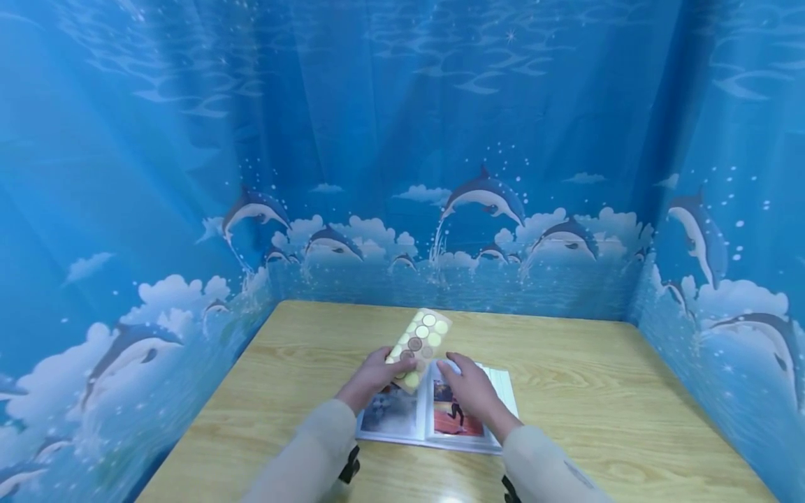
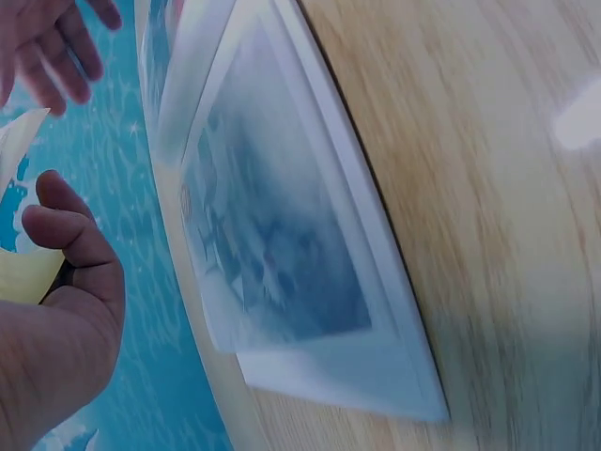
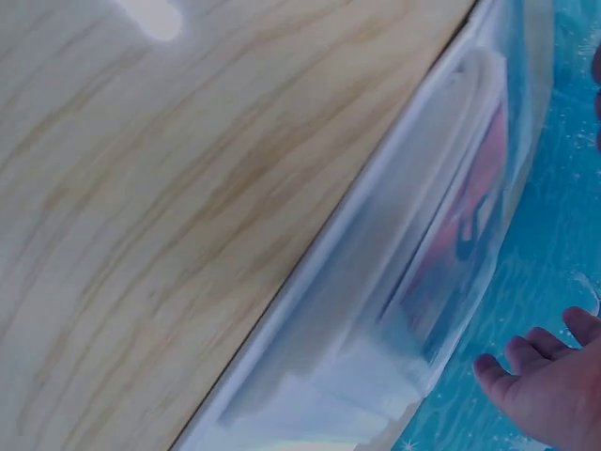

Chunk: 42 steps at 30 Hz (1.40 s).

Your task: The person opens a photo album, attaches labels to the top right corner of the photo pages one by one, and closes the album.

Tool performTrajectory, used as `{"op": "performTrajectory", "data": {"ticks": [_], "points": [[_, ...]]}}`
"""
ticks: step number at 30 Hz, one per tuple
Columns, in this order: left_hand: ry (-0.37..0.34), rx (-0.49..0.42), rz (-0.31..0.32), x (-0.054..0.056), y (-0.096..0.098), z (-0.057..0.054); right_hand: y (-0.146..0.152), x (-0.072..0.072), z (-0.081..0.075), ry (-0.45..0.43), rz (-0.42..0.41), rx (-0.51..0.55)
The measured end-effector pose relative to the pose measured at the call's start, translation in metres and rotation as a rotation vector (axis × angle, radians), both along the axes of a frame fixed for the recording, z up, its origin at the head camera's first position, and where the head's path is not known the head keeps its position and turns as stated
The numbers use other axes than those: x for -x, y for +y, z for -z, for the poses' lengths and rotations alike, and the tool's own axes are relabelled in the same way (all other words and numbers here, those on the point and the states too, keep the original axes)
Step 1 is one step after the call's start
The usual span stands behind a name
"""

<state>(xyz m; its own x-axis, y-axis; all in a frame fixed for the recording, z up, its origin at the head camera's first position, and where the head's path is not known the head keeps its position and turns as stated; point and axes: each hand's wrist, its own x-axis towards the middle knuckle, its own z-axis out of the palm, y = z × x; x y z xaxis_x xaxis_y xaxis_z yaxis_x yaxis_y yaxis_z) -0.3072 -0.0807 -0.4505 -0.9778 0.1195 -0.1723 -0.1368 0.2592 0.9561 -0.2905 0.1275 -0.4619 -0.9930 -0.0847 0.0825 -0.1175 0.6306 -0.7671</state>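
Observation:
My left hand grips a pale sheet of round stickers, thumb across its face. The sheet is tilted up above the left page of an open photo album. Most of its circles are yellowish; a few look brownish. In the left wrist view, my left hand curls its fingers at the sheet's yellow edge. My right hand, fingers spread, hovers over the right page, apart from the sheet. The right wrist view shows the right hand holding nothing.
The album lies flat on a wood-grain table, with a greyish photo on the left page and a photo of a runner on a red track on the right. A blue dolphin-print curtain surrounds the table's back and sides.

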Motion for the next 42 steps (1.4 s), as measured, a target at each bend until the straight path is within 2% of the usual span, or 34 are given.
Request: {"op": "performTrajectory", "data": {"ticks": [9,15,20,28,32,38,42], "points": [[-0.021,0.044,0.013,-0.003,0.02,0.003,-0.007,0.002,-0.009,-0.039,0.094,0.238],[-0.056,0.072,-0.003,-0.003,0.024,0.006,-0.003,0.004,-0.01,-0.055,0.145,0.277],[-0.05,0.06,-0.026,-0.004,0.023,0.006,0.002,0.005,-0.011,-0.071,0.159,0.309],[0.026,-0.065,-0.039,-0.001,0.018,0.013,0.006,0.006,-0.013,-0.096,0.231,0.352],[0.003,-0.124,-0.083,0.001,0.015,0.015,0.01,0.006,-0.015,-0.1,0.249,0.378],[-0.049,-0.262,-0.176,0.0,0.016,0.012,0.013,0.007,-0.013,-0.121,0.278,0.424],[-0.055,-0.355,-0.197,0.0,0.018,0.009,0.012,0.008,-0.012,-0.126,0.296,0.453]]}}
